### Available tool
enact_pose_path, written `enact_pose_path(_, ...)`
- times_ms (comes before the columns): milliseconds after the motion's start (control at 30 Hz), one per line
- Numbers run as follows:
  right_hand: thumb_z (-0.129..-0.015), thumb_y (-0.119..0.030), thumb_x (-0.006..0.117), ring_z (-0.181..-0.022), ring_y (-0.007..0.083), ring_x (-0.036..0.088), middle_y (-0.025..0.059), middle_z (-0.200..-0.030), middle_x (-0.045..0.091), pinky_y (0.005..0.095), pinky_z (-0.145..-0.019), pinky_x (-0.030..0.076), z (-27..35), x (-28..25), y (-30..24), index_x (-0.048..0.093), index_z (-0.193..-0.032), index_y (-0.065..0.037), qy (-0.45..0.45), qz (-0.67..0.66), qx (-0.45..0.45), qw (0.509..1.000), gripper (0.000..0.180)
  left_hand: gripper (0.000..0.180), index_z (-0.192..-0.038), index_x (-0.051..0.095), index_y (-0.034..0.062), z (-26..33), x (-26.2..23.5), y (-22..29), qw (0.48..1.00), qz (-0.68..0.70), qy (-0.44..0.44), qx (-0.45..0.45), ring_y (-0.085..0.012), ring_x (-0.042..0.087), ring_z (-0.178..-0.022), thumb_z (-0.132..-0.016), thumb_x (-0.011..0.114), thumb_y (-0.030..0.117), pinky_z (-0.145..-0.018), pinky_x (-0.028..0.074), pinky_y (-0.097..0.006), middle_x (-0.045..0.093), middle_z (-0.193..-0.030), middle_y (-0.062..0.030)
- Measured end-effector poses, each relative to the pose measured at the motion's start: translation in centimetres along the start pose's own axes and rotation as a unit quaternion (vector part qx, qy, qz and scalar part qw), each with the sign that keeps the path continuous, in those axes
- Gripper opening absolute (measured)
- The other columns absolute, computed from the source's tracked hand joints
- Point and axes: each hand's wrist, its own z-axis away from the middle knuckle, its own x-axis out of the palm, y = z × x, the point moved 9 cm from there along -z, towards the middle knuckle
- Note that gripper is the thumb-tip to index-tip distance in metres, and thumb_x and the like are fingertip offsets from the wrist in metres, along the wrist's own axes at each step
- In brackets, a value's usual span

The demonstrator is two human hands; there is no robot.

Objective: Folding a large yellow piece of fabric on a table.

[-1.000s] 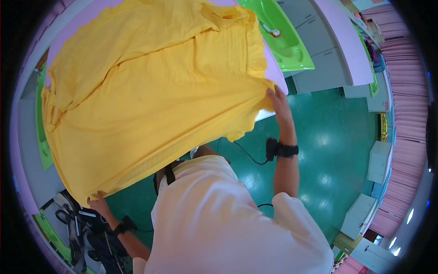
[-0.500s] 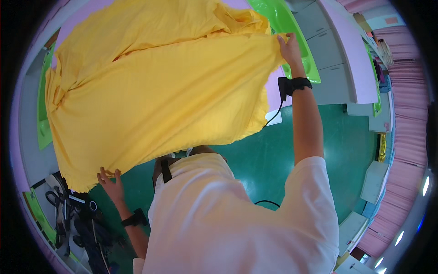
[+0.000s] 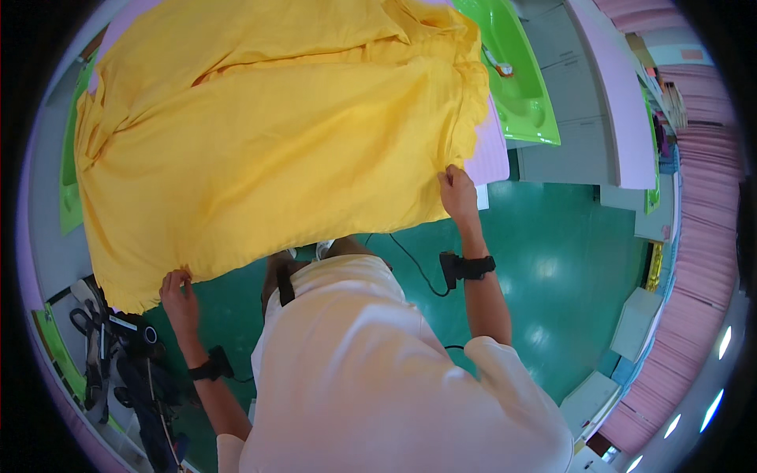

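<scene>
**Yellow cloth spread flat, one hand at each near corner**

Yellow and softly creased, one large cotton-like garment or sheet, the yellow cloth (image 3: 276, 134), lies spread over a pale lilac table top (image 3: 489, 154), covering nearly all of it. Its near hem hangs just past the table's near edge. There is one cloth, and two hands hold it.

The left hand (image 3: 180, 292) sits at the cloth's near left corner, fingers curled and pinching the hem from below. The right hand (image 3: 457, 193) sits at the cloth's near right corner, fingers pressed together on the edge, gripping it. Each wrist carries one black band, two in all, with a thin dark cable running from the right one.

Beyond the cloth's right edge, one bright green moulded tray (image 3: 516, 79) lies on the table, a small object in it too small to tell. A second green strip (image 3: 69, 197) shows at the cloth's left edge.

Below the cloth's near hem, the green floor (image 3: 568, 260) lies open to the right. Left of the cloth's near corner, a dark cluttered stand with scissors (image 3: 118, 347) crowds close to the left hand.
</scene>
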Motion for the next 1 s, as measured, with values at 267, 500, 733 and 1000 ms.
enact_pose_path(267,-0.093,-0.023,0.043,-0.072,0.0452,0.051,0.0252,-0.078,0.054,0.0452,-0.059,0.04,-2.2,-11.3,3.2,0.046,-0.085,0.0,0.251,-0.155,0.001,0.955,0.025,0.007,-0.086,0.052,0.0008,-3.9,-2.0,5.6,0.99,0.14,0.003,0.012,-0.0315,0.055,-0.076,-0.081,0.056,0.0,-0.067,0.045,-0.037,0.054,-0.081,-0.0137)
enact_pose_path(500,-0.093,-0.027,0.042,-0.075,0.0472,0.053,0.0252,-0.078,0.057,0.0524,-0.059,0.04,-11.4,-18.0,-0.9,0.044,-0.09,-0.004,0.252,0.086,-0.095,0.959,0.023,0.007,-0.085,0.053,0.0007,-4.7,3.8,9.9,0.986,0.161,-0.016,0.034,-0.0305,0.055,-0.076,-0.079,0.057,0.0,-0.065,0.046,-0.037,0.055,-0.081,-0.0134)
enact_pose_path(733,-0.086,-0.032,0.056,-0.079,0.0445,0.055,0.0252,-0.082,0.057,0.0498,-0.068,0.043,-15.1,-17.4,0.9,0.045,-0.105,0.0,0.347,0.035,-0.182,0.919,0.039,0.012,-0.087,0.053,0.0011,-5.8,6.0,12.2,0.984,0.178,-0.004,0.023,-0.0318,0.054,-0.079,-0.077,0.058,-0.001,-0.067,0.046,-0.036,0.054,-0.086,-0.0141)
enact_pose_path(1000,-0.077,-0.031,0.064,-0.096,0.0404,0.047,0.026,-0.1,0.053,0.0457,-0.083,0.04,-6.4,-3.7,10.1,0.056,-0.095,0.004,-0.098,-0.137,0.149,0.974,0.04,0.029,-0.107,0.051,-0.0023,1.4,1.4,-5.6,0.965,0.159,0.074,-0.194,-0.0305,0.052,-0.096,-0.086,0.058,0.016,-0.08,0.044,-0.036,0.053,-0.104,-0.0168)
